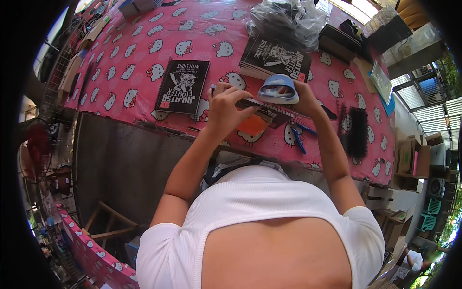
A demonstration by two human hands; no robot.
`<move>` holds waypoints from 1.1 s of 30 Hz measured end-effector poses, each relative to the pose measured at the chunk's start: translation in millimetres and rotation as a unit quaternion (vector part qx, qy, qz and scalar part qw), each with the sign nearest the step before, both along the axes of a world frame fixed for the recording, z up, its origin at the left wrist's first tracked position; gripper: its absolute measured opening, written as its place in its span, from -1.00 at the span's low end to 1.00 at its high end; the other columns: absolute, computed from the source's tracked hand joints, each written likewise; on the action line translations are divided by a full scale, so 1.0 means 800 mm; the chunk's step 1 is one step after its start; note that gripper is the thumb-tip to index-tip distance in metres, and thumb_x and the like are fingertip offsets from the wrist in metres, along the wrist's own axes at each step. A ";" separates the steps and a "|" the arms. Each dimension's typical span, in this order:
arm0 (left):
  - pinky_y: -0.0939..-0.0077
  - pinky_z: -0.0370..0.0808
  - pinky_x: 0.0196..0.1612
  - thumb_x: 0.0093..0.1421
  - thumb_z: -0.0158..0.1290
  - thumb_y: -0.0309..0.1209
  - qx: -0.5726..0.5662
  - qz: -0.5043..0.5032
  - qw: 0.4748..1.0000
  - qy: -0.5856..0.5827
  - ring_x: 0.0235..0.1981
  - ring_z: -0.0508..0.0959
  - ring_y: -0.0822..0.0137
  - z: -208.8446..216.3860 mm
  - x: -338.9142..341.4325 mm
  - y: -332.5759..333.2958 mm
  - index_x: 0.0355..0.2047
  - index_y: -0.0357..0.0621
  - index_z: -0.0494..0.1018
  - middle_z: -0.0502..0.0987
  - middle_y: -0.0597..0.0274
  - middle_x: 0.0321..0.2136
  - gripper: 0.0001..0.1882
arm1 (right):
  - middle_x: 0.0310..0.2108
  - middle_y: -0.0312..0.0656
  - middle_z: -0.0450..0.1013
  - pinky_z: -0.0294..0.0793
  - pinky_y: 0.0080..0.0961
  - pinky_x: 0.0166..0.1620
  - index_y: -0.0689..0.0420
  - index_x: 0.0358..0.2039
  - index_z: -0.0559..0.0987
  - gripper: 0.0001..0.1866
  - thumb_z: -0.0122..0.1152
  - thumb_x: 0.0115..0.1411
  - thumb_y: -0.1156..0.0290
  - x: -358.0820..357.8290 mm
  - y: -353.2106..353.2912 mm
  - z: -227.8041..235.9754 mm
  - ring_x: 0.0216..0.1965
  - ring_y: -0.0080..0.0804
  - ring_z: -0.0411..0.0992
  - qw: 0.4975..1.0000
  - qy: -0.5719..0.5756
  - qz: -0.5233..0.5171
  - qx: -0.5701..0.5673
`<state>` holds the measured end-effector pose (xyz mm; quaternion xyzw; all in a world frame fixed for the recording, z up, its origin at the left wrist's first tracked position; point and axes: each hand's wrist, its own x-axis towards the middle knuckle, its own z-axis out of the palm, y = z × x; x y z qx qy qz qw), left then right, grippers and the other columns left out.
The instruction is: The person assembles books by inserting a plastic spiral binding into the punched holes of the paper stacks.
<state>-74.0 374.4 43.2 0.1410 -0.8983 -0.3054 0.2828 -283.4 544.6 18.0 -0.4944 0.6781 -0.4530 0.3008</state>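
My left hand (225, 107) is closed on a dark spiral notebook (275, 113), held tilted over the table's near edge, with its coil side toward the right. My right hand (304, 98) grips a blue and white rounded tool (278, 89) with an oval opening, just above the notebook's coil; its exact kind I cannot make out. Below my left fingers shows a flat orange patch (252, 126), partly hidden. Blue-handled pliers (299, 138) lie right of the notebook. Another black notebook (182, 86) lies flat to the left, and a stack of black notebooks (269, 57) sits beyond my hands.
A pink patterned cloth (139, 53) covers the table. Black binding coils (357, 132) lie at the right. A clear plastic bag (288, 21) and a dark open box (340, 41) stand at the back. Cardboard boxes (411, 156) are stacked beyond the right edge.
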 end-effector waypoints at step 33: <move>0.58 0.43 -0.12 -0.20 0.40 -0.51 0.250 -0.045 0.960 0.117 -0.18 0.47 0.47 -0.040 -0.002 -0.052 -0.17 -0.13 0.37 0.43 0.29 -0.21 -0.43 | -0.15 -0.04 0.51 0.43 -0.49 -0.04 0.21 -0.01 0.46 -0.46 0.29 -0.09 0.52 -0.002 -0.017 -0.005 -0.13 -0.31 0.50 0.973 0.217 -0.038 0.076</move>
